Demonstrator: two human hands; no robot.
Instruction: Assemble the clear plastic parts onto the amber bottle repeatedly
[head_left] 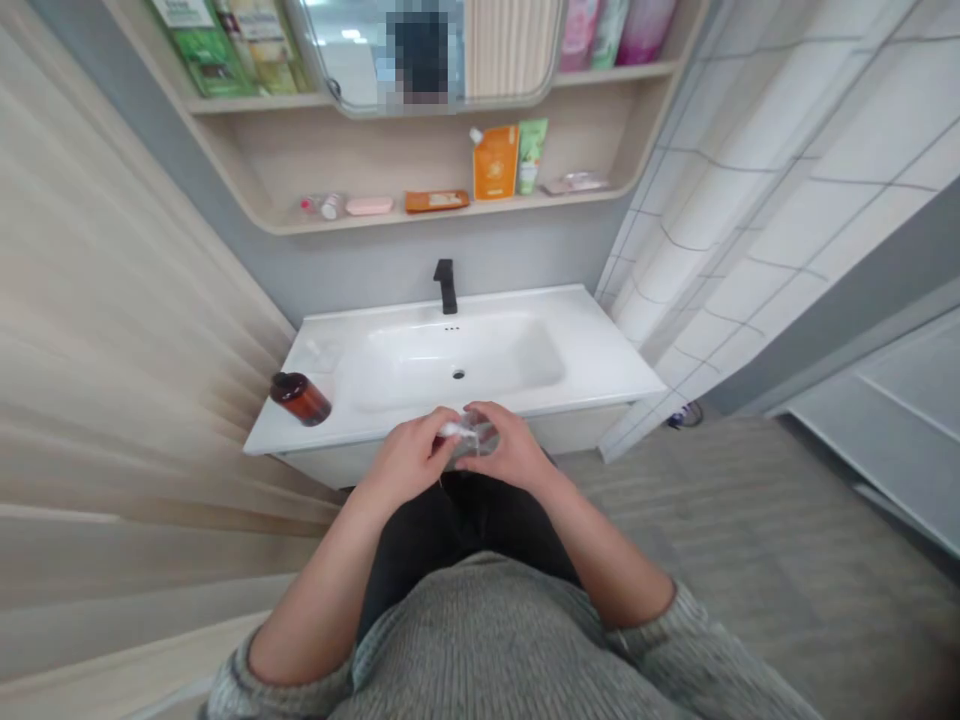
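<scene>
Both my hands meet in front of the white sink point(577, 345), just before its front edge. My left hand point(409, 462) and my right hand point(506, 448) are closed together around a small clear container point(469, 432) with a whitish top; what exactly it is I cannot make out. The fingers of both hands pinch and wrap it.
A brown amber bottle point(301, 397) lies on the sink's left rim. A black faucet point(445, 285) stands at the back. A shelf point(450, 205) above holds an orange pouch point(495, 162), a green tube and small items. A white tiled wall stands at the right, wood panelling at the left.
</scene>
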